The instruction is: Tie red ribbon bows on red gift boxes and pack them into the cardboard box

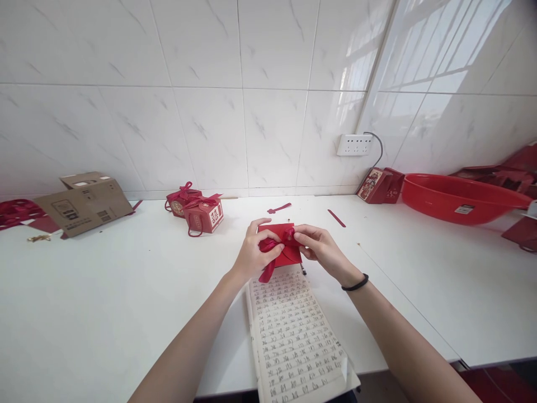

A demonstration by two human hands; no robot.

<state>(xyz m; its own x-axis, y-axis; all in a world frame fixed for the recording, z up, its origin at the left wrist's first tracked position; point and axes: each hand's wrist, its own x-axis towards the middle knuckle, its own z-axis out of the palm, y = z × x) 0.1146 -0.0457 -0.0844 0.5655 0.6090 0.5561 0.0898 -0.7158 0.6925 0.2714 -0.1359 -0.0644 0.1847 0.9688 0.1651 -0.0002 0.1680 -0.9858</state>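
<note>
A small red box (289,258) sits between my hands just beyond a handwritten notebook (293,330). Across its top runs a dark red ribbon (268,271), gathered into a loop or bow at the middle, with one tail hanging toward me. My left hand (257,249) pinches the ribbon's left side between thumb and fingers. On the right, my right hand (316,246) pinches the ribbon's other loop close to the knot. A black band circles my right wrist. The underside of the box is hidden.
Two red gift boxes with bows (205,215) stand near the wall, left of a cardboard box (86,204)'s right side. Ribbon scraps (336,218) lie on the white table (126,313). At right are a red basin (457,198), more red boxes (380,186) and a wall socket (354,145).
</note>
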